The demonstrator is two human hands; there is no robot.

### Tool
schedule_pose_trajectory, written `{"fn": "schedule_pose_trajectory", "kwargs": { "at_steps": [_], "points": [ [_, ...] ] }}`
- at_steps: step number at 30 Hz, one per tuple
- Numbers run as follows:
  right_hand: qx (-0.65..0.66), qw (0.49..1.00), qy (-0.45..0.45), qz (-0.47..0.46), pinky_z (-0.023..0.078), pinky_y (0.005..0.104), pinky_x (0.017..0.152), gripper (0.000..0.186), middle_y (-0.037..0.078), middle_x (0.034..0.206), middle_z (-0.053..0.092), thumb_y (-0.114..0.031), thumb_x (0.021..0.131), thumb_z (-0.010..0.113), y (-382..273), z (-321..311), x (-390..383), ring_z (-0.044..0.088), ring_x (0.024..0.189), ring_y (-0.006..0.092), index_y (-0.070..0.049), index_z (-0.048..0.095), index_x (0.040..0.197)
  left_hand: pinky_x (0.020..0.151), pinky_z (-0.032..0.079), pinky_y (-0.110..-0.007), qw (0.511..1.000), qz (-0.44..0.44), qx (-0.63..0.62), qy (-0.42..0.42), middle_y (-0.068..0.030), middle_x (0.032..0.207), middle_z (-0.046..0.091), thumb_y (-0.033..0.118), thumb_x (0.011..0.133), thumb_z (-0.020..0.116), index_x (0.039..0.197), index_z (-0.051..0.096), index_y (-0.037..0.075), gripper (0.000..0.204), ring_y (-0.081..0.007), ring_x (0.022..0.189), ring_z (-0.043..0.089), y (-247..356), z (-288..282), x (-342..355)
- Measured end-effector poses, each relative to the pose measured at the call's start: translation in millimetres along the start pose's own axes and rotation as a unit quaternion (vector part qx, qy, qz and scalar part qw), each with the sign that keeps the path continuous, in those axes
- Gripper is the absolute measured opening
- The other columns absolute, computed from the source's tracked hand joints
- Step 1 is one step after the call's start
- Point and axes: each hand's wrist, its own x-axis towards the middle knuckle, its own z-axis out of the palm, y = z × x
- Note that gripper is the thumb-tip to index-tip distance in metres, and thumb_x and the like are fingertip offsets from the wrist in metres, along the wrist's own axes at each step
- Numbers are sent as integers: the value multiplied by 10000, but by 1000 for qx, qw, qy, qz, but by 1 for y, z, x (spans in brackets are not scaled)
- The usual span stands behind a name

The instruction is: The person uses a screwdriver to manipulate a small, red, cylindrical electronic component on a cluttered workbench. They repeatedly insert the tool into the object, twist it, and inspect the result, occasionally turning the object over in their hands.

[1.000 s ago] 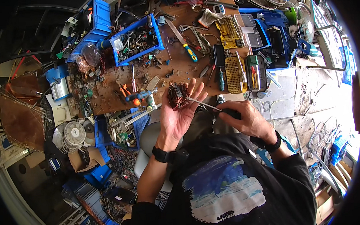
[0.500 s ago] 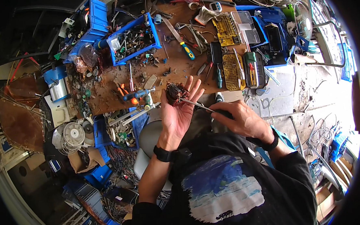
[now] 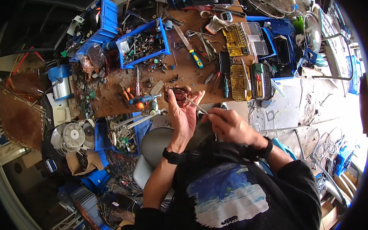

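Observation:
In my left hand (image 3: 183, 121) rests a roundish copper wire winding (image 3: 179, 97), like a small motor's wound core. My fingers curl around its far side, and the thumb lies along its left. My right hand (image 3: 232, 127) is closed around a screwdriver (image 3: 199, 106), whose handle is mostly hidden in the fist. Its thin metal shaft points up and left, with the tip at the winding's right edge. Both hands are over the near edge of the wooden workbench (image 3: 119, 76). Left of the winding lie a blue-handled tool (image 3: 143, 98) and orange-handled pliers (image 3: 128, 93).
A blue bin (image 3: 166, 41) of small parts stands at the back left. A knife with a green and yellow handle (image 3: 196, 59) lies mid-bench. Yellow bit cases (image 3: 240, 79) lie to the right. Below the bench at left are a crate of scrap (image 3: 141, 127) and a fan part (image 3: 73, 136).
The winding has turned in my left hand and shows more copper, with fingers curled further round it. My right hand has moved left and slightly down with the screwdriver, whose angle is steeper.

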Motion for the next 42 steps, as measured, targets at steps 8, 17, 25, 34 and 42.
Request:
{"fn": "schedule_pose_trajectory", "kwargs": {
  "at_steps": [8,17,25,34,42],
  "points": [
    [161,974,-87,134,218,204,390,366,-67,680,407,-331,1165,493,-17,-35,7,316,490,10,-14,671,1209,1040,585,-617,991,-52,117,35,-90,1104,702,435,1127,545,1217,643,80,379,-229,962,693,14,4,-5],
    [-77,994,-71,-13,385,292,486,295,-3,689,533,-244,1136,534,-15,-33,-2,463,521,74,-15,713,1187,1104,539,-599,989,-112,100,3,-82,1023,665,481,1149,447,1227,607,104,416,-199,975,668,23,2,-7],
    [-373,913,77,-143,524,472,673,173,185,820,719,-171,1005,690,-4,-56,-26,715,788,399,-22,716,1090,1107,540,-562,976,-49,188,-100,-93,1214,594,205,1142,496,1422,458,99,301,-238,1097,652,27,15,-14],
    [-8,990,131,45,470,267,600,358,-38,792,637,-230,999,807,10,-56,-15,591,731,80,-58,570,1205,1002,518,-371,698,127,686,-163,-134,1283,600,61,950,806,1503,461,63,652,-249,1172,630,50,44,-14],
    [106,985,104,-91,582,348,1023,654,64,1301,616,-60,898,877,10,-26,29,654,1153,162,-33,476,1414,979,590,-419,655,128,736,-115,-147,1261,710,123,800,945,1412,592,40,711,-288,1150,719,33,56,-25]
  ]
}}
